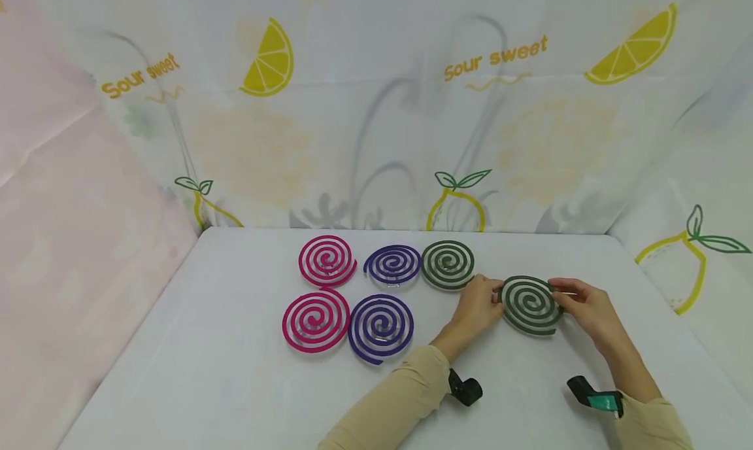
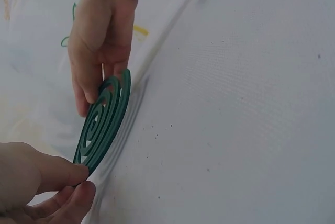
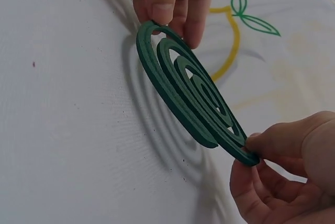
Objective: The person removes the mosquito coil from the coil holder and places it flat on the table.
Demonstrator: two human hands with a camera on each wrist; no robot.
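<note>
A dark green mosquito coil is held over the right part of the white table, pinched at its two opposite edges. My left hand grips its left rim between thumb and fingers, while my right hand pinches the rim on the right. In the right wrist view the coil is raised off the surface and casts a spiral shadow below. Just left of my left hand lies another green coil, its edge overlapped by the fingertips in the head view.
Two purple coils and two pink coils sit left of the hands, front and back. Small supports show under several of them. The white table ends at a printed cloth backdrop with lemon drawings.
</note>
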